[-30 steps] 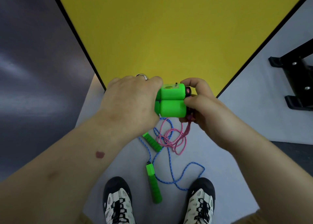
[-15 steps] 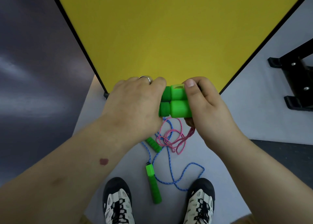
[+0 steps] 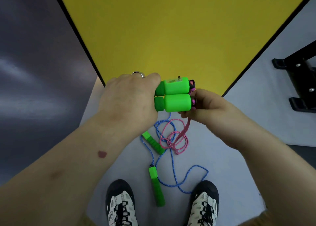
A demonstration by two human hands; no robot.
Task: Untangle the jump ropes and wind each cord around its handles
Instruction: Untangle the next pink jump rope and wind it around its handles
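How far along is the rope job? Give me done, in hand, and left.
Done: nothing fully wound yet. In hand: the left hand grips the two thick green handles side by side, while the right hand pinches the pink cord at their end; most of it hangs loose in loops. Left: the blue cord and its two slim green handles lie unwound on the floor.

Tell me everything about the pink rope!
The pink rope is a thin braided cord, pink flecked with white. Its top end is pinched in the right hand beside the two green handles, which the left hand grips. It hangs down into loose loops over the blue rope.
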